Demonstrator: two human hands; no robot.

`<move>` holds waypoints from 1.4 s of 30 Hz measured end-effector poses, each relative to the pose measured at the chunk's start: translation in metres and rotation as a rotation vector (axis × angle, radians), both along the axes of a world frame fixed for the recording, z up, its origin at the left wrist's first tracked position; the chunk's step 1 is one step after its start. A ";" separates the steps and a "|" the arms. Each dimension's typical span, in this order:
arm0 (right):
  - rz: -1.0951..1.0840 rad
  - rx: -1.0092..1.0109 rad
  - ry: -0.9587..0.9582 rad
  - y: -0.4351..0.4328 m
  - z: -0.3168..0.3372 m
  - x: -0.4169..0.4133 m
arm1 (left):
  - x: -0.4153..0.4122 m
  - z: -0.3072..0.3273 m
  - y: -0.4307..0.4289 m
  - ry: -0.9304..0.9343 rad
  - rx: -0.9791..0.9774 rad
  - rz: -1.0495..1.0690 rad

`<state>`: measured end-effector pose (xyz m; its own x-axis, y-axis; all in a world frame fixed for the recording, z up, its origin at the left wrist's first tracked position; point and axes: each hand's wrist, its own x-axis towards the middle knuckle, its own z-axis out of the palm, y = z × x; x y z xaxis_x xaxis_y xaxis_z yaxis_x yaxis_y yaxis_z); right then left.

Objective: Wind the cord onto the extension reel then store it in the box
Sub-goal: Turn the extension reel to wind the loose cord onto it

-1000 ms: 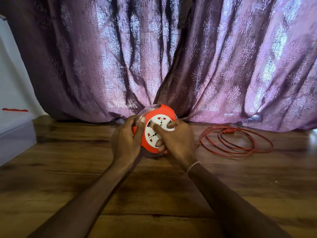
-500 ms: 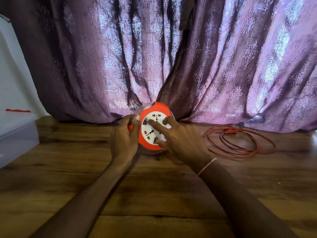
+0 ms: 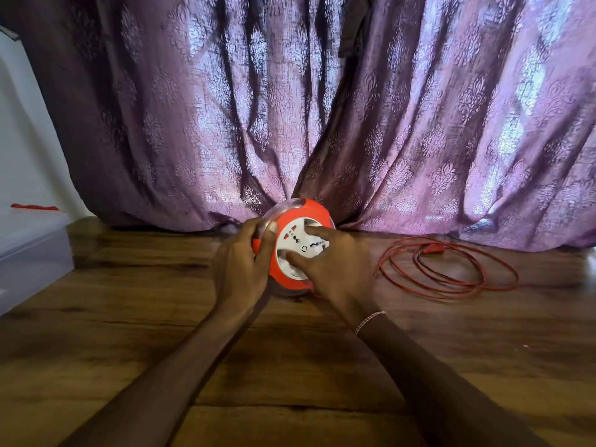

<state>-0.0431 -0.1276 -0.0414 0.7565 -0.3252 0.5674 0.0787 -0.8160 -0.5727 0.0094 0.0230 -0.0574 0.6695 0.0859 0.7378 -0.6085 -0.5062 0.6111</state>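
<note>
The extension reel [image 3: 311,211] is round and orange with a white socket face and a clear back flange; it stands on edge on the wooden surface, tilted toward me. My left hand [image 3: 240,264] grips its left rim. My right hand [image 3: 335,264] lies on the white face with fingers spread and fingertips pressed on it. The red cord [image 3: 451,269] lies in loose loops on the wood to the right, its red plug [image 3: 433,248] at the back of the loops. Where the cord enters the reel is hidden behind my right hand.
A purple patterned curtain [image 3: 322,108] hangs right behind the reel down to the wooden surface [image 3: 290,366]. A translucent plastic box [image 3: 29,250] with a red handle [image 3: 34,207] sits at the left edge.
My right hand has shifted on the socket face, its fingers spreading and turning; the socket markings have rotated. The left hand stays on the rim. The cord loops look about the same.
</note>
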 end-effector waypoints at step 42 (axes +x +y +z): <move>0.069 -0.715 -0.238 -0.012 0.016 -0.006 | -0.002 0.012 0.009 -0.082 0.043 0.006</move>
<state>-0.0490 -0.1401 -0.0250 0.5928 0.2267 0.7728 0.1980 -0.9711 0.1330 0.0069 0.0318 -0.0454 0.6062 0.0568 0.7933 -0.6528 -0.5343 0.5370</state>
